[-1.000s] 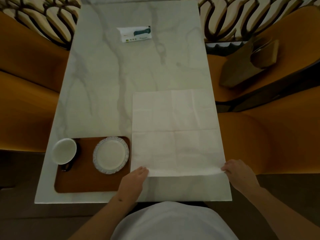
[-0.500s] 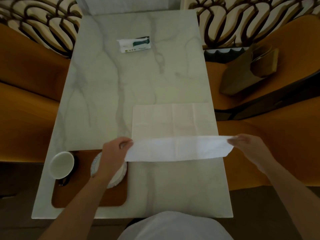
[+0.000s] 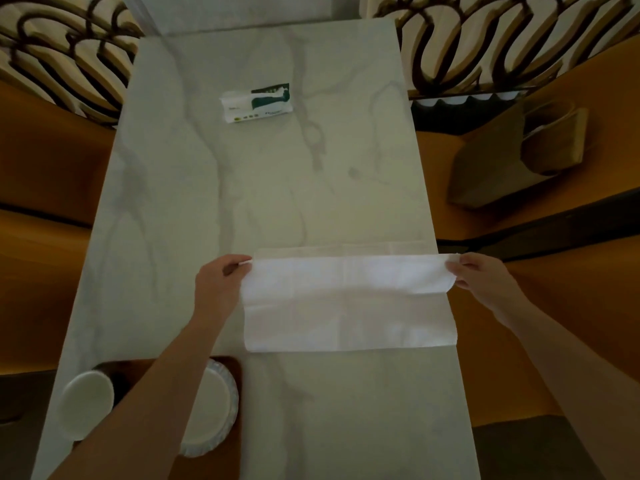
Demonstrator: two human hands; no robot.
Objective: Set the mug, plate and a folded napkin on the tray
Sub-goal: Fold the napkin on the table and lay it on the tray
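A white napkin [image 3: 349,306] lies on the marble table [image 3: 270,188], folded over on itself so its near half covers the far half. My left hand [image 3: 221,282] pinches its upper left corner and my right hand [image 3: 481,275] pinches its upper right corner, both near the far edge. At the bottom left a brown tray [image 3: 207,462] carries a white plate [image 3: 211,414] and a white mug [image 3: 86,403]. My left forearm crosses over the tray and hides part of the plate.
A tissue packet [image 3: 256,102] lies at the far middle of the table. Orange seats flank the table on both sides; a brown paper bag [image 3: 512,157] rests on the right one. A patterned screen stands behind.
Both hands have carried the napkin's near edge away from me over the far half, folding it in two. The view has tilted, and the tray sits lower in frame.
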